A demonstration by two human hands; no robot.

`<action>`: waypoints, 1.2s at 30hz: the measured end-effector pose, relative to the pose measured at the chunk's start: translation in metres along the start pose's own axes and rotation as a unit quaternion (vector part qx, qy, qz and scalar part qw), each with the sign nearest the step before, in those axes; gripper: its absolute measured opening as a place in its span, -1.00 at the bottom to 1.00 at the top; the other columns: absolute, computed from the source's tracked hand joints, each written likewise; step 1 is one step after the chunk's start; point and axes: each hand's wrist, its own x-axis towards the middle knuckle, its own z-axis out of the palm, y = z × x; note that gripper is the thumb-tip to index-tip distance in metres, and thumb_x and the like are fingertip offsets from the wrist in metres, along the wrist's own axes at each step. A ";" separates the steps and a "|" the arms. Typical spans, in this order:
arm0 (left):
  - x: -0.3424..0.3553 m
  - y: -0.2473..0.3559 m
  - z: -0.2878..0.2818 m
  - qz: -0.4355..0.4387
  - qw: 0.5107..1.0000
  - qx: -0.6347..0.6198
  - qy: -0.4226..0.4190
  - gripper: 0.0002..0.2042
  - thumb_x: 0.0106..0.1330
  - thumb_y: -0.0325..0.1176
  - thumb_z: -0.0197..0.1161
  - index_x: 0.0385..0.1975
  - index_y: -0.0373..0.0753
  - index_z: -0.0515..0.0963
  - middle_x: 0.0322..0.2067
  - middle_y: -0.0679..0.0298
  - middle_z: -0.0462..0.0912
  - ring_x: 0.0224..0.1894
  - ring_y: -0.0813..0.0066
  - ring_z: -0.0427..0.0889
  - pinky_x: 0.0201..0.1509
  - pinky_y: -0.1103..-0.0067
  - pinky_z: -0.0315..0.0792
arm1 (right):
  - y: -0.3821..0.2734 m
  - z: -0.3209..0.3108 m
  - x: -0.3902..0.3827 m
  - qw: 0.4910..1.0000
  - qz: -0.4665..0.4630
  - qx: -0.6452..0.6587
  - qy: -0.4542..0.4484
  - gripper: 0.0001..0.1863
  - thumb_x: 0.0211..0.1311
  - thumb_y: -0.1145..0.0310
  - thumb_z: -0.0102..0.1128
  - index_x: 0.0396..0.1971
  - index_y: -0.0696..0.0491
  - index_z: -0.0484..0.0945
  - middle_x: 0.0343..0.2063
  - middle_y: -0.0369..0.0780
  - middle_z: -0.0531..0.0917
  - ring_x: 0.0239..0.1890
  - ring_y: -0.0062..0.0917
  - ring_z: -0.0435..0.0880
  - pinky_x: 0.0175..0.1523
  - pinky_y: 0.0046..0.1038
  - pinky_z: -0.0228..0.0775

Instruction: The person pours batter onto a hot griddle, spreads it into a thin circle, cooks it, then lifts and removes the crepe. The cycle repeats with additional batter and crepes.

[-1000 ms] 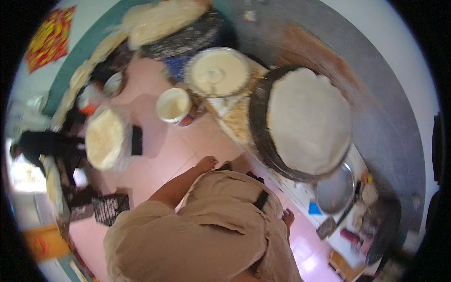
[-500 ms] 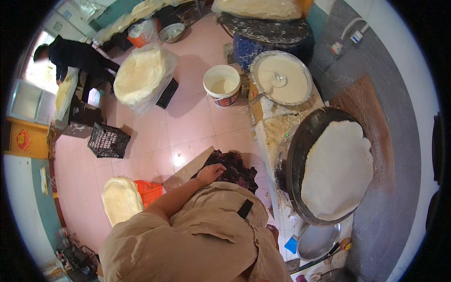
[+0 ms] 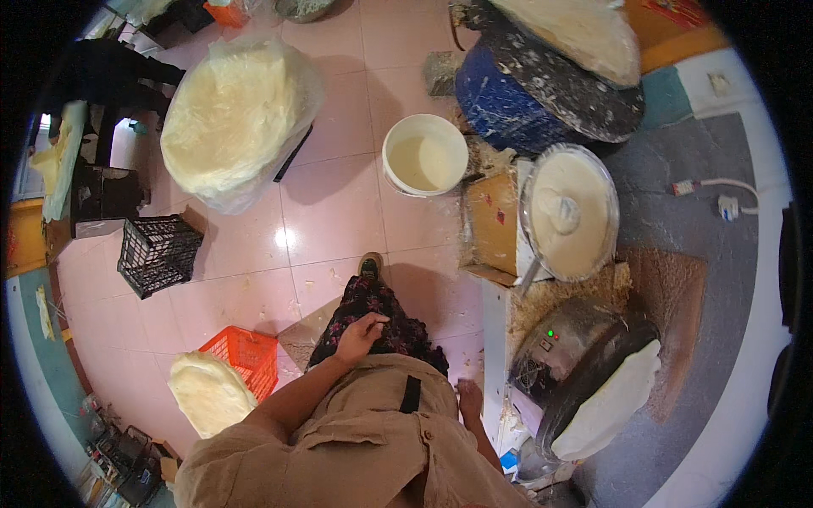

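My left hand (image 3: pixel 361 336) is in front of my waist, over the dark flowered skirt (image 3: pixel 373 305). Its fingers are curled in, and nothing shows in them. My right hand (image 3: pixel 468 398) hangs low at my right side, near the counter edge; its fingers are too small and blurred to read. To the right, a round black griddle (image 3: pixel 559 423) carries a thin white sheet of batter or flatbread (image 3: pixel 614 406). Beyond it stands a wide metal basin of pale batter (image 3: pixel 576 220), with a ladle resting in it.
A white bucket of batter (image 3: pixel 425 157) stands on the pink tile floor ahead. A blue drum (image 3: pixel 508 102) is behind it. Plastic-covered flatbreads (image 3: pixel 237 118), a black crate (image 3: pixel 159 254) and an orange basket (image 3: pixel 246 360) are to the left. Another person (image 3: pixel 102 72) stands far left.
The view has swung, and the griddle now sits lower right. My right forearm and hand have come into view, and one shoe shows ahead. My left hand stays in front of my waist.
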 end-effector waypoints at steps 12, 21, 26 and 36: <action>0.038 0.016 -0.089 -0.147 0.985 -0.054 0.077 -0.80 0.37 -0.39 0.06 -0.09 -0.22 0.54 -0.56 0.32 0.48 -0.46 0.59 0.47 -0.32 0.61 0.38 | -0.282 -0.042 0.171 0.953 0.037 0.289 -0.079 -0.72 0.35 0.36 0.05 -0.02 0.15 0.49 -0.22 -0.16 0.66 -0.18 -0.51 0.63 -0.05 -0.50 0.46; 0.089 0.049 -0.107 -0.104 0.989 -0.015 0.104 -0.79 0.36 -0.42 0.06 -0.07 -0.22 0.52 -0.51 0.32 0.49 -0.45 0.61 0.45 -0.29 0.63 0.38 | -0.292 -0.067 0.254 0.964 -0.017 0.256 -0.071 -0.73 0.34 0.36 0.05 -0.03 0.14 0.49 -0.26 -0.17 0.67 -0.20 -0.52 0.63 -0.07 -0.49 0.46; 0.112 0.078 -0.108 -0.110 0.990 -0.008 0.087 -0.79 0.36 -0.44 0.06 -0.06 -0.24 0.52 -0.50 0.34 0.48 -0.44 0.63 0.44 -0.29 0.64 0.38 | -0.291 -0.068 0.282 0.957 -0.029 0.276 -0.082 -0.70 0.35 0.28 0.05 0.00 0.07 0.48 -0.27 -0.16 0.66 -0.18 -0.42 0.64 -0.10 -0.39 0.47; 0.145 0.097 -0.140 -0.073 0.995 0.047 -0.049 -0.80 0.41 -0.37 0.03 -0.09 -0.28 0.52 -0.48 0.33 0.50 -0.39 0.60 0.47 -0.24 0.62 0.40 | -0.266 -0.059 0.221 0.970 0.030 0.236 0.050 -0.73 0.27 0.28 0.11 -0.08 0.06 0.54 -0.27 -0.12 0.66 -0.17 -0.37 0.65 -0.06 -0.37 0.45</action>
